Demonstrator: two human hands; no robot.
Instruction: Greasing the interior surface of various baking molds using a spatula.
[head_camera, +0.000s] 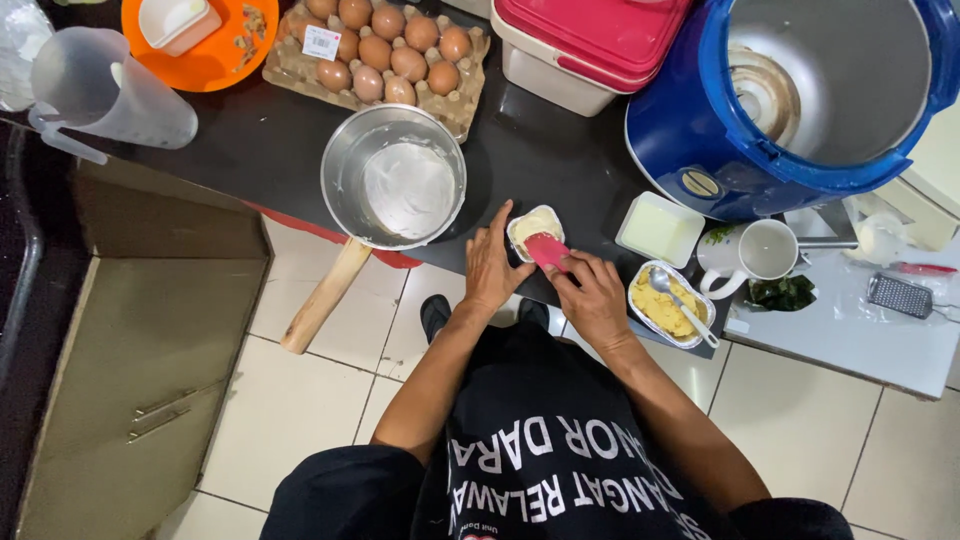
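The left hand (490, 265) steadies a small white tub (533, 226) at the near edge of the dark worktop (260, 140), fingers curled round its left side. The right hand (592, 295) grips a pink spatula (547, 250), its blade resting in the tub's pale contents. A steel bowl (392, 190) stands just left, an egg tray (385, 55) farther off, a blue pot (800, 95) far right.
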